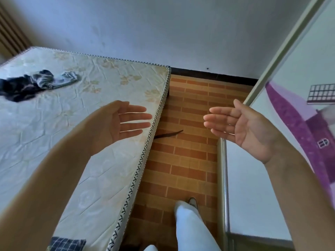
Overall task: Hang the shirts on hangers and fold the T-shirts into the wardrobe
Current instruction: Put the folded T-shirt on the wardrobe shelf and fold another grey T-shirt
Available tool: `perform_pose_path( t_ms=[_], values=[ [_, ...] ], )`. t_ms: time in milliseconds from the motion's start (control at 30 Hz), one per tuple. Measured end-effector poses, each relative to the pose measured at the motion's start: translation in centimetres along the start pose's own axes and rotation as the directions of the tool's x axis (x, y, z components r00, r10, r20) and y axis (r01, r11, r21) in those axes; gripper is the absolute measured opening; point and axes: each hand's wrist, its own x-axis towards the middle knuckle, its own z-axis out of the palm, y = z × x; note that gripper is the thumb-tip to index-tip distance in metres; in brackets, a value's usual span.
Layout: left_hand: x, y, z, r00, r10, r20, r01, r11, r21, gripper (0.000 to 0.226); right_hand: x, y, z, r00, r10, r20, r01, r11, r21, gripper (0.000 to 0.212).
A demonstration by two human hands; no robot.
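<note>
A bare mattress [59,134] with a pale quilted floral cover and black-and-white zigzag piping fills the left half of the view, its far edge against a grey wall [163,29]. On the right stands the wardrobe [297,98], seen as a sliding door with a pale frame, a white panel and a purple printed pattern with small window motifs. Between mattress and wardrobe runs a strip of floor [190,156] covered in orange and tan brick-pattern tiles, and the person's legs in light trousers [192,227] stand on it near the bottom edge, one shoe [192,201] just showing. Both forearms reach forward into the middle of the view, palms facing each other and well apart. The left hand [116,122] is over the mattress near its edge, fingers straight and slightly spread, grasping nothing. The right hand [241,124] is over the floor just beside the wardrobe door, fingers straight and together, likewise released and holding nothing. A crumpled pile of dark and grey clothes [34,84] lies on the far left of the mattress, well away from both hands. A dark checked garment [67,243] lies at the mattress's near edge, partly cut off by the frame. A thin dark strap-like thing [168,135] lies on the tiles, sticking out from under the mattress side.
</note>
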Motion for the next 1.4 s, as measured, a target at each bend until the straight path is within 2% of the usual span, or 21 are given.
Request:
perform_pose_path(
  t_ms=[300, 500, 733, 1033, 1400],
  values=[
    [14.2, 5.8, 7.6, 0.998, 0.056, -0.020, -0.057, 0.998, -0.017, 0.043, 12.7, -7.7, -10.3, 1.000, -0.017, 0.006, 0.016, 0.999, 0.029, 0.053],
    [22.1, 10.0, 10.4, 0.997, 0.078, -0.004, -0.078, 0.997, -0.004, 0.044, 20.0, -12.2, -14.5, 0.999, -0.024, 0.029, 0.023, 1.000, 0.014, 0.053],
    [33.5, 14.7, 10.3, 0.996, 0.088, 0.019, -0.088, 0.996, 0.019, 0.044, 30.6, -15.7, -16.9, 1.000, -0.019, 0.017, 0.019, 1.000, 0.009, 0.053],
    [49.7, 24.1, 6.2, 0.990, 0.128, 0.060, -0.131, 0.991, 0.038, 0.046, 46.5, -23.2, -17.0, 0.998, -0.060, -0.008, 0.061, 0.998, 0.017, 0.052],
    [68.7, 30.1, 7.6, 0.999, 0.019, 0.051, -0.023, 0.997, 0.068, 0.044, 62.3, -25.9, -24.6, 0.994, -0.001, -0.107, 0.009, 0.997, 0.077, 0.053]
  ],
)
